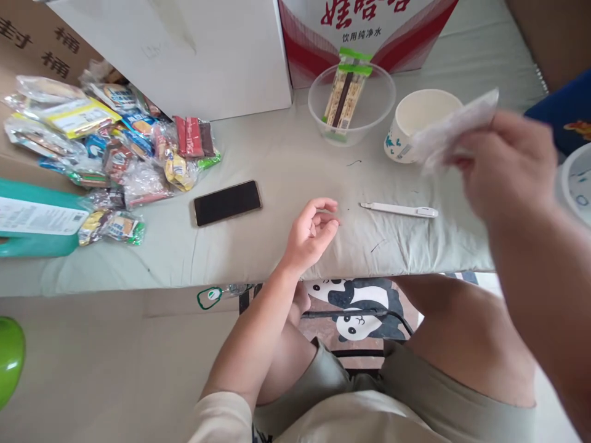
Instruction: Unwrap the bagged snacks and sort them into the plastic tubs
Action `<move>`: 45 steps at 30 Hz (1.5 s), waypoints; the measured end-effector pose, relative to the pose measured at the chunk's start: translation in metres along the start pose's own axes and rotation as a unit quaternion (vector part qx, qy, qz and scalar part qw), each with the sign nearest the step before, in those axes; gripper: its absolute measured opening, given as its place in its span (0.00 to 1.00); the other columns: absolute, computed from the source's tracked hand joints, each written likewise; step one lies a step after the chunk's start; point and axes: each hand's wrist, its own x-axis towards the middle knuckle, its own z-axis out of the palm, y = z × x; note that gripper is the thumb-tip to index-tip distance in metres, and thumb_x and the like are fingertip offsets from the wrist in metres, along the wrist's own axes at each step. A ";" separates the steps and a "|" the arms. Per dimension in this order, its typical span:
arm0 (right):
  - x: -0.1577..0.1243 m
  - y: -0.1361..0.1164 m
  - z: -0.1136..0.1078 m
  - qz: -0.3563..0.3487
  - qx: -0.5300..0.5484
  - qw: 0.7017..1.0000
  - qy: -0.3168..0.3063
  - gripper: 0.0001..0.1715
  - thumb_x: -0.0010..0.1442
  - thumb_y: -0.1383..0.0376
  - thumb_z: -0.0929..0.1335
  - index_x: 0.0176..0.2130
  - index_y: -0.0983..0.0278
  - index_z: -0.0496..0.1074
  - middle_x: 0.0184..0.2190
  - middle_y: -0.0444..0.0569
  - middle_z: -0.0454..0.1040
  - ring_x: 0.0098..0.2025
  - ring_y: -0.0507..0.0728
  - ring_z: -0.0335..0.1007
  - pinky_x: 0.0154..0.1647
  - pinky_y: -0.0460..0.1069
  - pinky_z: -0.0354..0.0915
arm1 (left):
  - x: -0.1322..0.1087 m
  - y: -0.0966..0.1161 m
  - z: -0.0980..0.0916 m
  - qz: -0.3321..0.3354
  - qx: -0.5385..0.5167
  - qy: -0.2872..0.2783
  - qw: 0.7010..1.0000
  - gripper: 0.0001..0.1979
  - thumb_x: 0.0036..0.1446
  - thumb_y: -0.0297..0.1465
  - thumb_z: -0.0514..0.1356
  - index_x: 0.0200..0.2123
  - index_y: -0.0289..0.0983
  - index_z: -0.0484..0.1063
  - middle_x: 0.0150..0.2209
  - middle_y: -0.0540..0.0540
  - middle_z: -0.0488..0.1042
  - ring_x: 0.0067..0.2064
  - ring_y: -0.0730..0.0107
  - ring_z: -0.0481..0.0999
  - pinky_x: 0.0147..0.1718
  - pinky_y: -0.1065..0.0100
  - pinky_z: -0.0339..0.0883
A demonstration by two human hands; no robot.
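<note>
My right hand (pixel 512 160) is closed on a whitish plastic packet (pixel 455 129), smeared by motion. The packet overlaps the right rim of a white paper tub (pixel 422 114) with blue-green print; I cannot tell if they touch. My left hand (pixel 314 234) lies on the covered surface, fingers loosely curled and apart, holding nothing. Between the hands is a white utility knife (pixel 399 210). A black phone (pixel 228 203) lies left of my left hand. Behind the hands, a clear plastic bowl (pixel 351 123) holds wrapped snack bars (pixel 344 95) with green ends.
Many wrapped snacks (pixel 124 138) are heaped at the left beside a teal package (pixel 37 218). A white box (pixel 184 55) and a red-and-white carton (pixel 369 31) stand at the back. Another clear container (pixel 577 184) sits at the right edge. The surface's front edge runs before my knees.
</note>
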 end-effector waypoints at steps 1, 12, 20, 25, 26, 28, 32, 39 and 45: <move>0.015 -0.003 -0.008 -0.003 -0.027 1.000 0.009 0.23 0.67 0.43 0.67 0.46 0.58 0.73 0.36 0.49 0.77 0.46 0.62 0.77 0.44 0.57 0.76 | 0.002 0.000 0.002 -0.001 -0.004 -0.003 1.000 0.15 0.61 0.40 0.66 0.48 0.42 0.72 0.46 0.46 0.73 0.41 0.71 0.80 0.45 0.64 0.77; 0.128 -0.013 -0.072 0.071 -0.583 0.809 0.031 0.08 0.56 0.61 0.77 0.34 0.60 0.76 0.40 0.51 0.76 0.54 0.72 0.74 0.50 0.68 0.70 | 0.012 0.007 0.000 -0.045 -0.001 0.025 0.999 0.11 0.58 0.32 0.64 0.45 0.40 0.74 0.41 0.48 0.74 0.33 0.77 0.73 0.34 0.71 0.68; 0.115 -0.084 0.065 -0.130 -0.582 0.802 -0.038 0.16 0.68 0.59 0.66 0.45 0.65 0.80 0.36 0.57 0.81 0.40 0.66 0.79 0.30 0.54 0.51 | 0.009 0.027 -0.029 -0.033 -0.077 0.160 0.984 0.16 0.59 0.43 0.68 0.31 0.38 0.71 0.21 0.54 0.67 0.21 0.79 0.65 0.21 0.74 0.59; 0.162 -0.102 0.220 -0.242 -0.438 0.849 -0.168 0.34 0.59 0.65 0.73 0.64 0.55 0.69 0.58 0.54 0.75 0.49 0.64 0.78 0.41 0.55 0.68 | 0.004 0.041 -0.054 -0.007 -0.158 0.291 0.944 0.22 0.63 0.49 0.63 0.27 0.38 0.71 0.17 0.53 0.66 0.20 0.77 0.64 0.20 0.72 0.58; 0.176 -0.102 0.248 -0.251 -0.426 0.853 -0.168 0.42 0.55 0.67 0.75 0.66 0.52 0.66 0.65 0.56 0.69 0.51 0.66 0.77 0.43 0.56 0.70 | 0.002 0.043 -0.058 -0.011 -0.169 0.295 0.940 0.21 0.63 0.48 0.62 0.26 0.38 0.71 0.17 0.52 0.66 0.20 0.77 0.64 0.20 0.72 0.58; 0.201 -0.103 0.292 -0.250 -0.404 0.863 -0.172 0.50 0.51 0.70 0.76 0.68 0.50 0.63 0.69 0.57 0.63 0.54 0.69 0.76 0.46 0.59 0.71 | -0.003 0.045 -0.067 -0.026 -0.179 0.292 0.939 0.19 0.64 0.44 0.60 0.25 0.38 0.71 0.17 0.52 0.66 0.21 0.76 0.63 0.21 0.72 0.58; 0.230 -0.102 0.329 -0.245 -0.359 0.879 -0.197 0.43 0.49 0.70 0.75 0.62 0.50 0.69 0.66 0.55 0.66 0.54 0.70 0.75 0.51 0.63 0.70 | -0.009 0.049 -0.081 -0.037 -0.178 0.298 0.937 0.16 0.65 0.37 0.57 0.24 0.39 0.70 0.18 0.52 0.66 0.22 0.76 0.63 0.23 0.72 0.59; 0.205 -0.069 0.269 -0.121 -0.024 0.982 -0.142 0.26 0.48 0.76 0.73 0.42 0.54 0.65 0.29 0.38 0.66 0.32 0.52 0.64 0.44 0.53 0.68 | -0.006 0.052 -0.087 -0.027 -0.188 0.303 0.934 0.16 0.66 0.32 0.55 0.24 0.38 0.69 0.18 0.53 0.65 0.22 0.77 0.63 0.24 0.72 0.59; 0.131 -0.016 0.214 0.028 0.350 0.934 -0.061 0.29 0.44 0.68 0.78 0.39 0.55 0.60 0.31 0.35 0.69 0.33 0.49 0.70 0.35 0.45 0.69 | 0.006 0.042 -0.065 -0.084 -0.140 0.243 0.956 0.12 0.63 0.30 0.59 0.25 0.38 0.68 0.21 0.55 0.67 0.22 0.79 0.65 0.26 0.73 0.59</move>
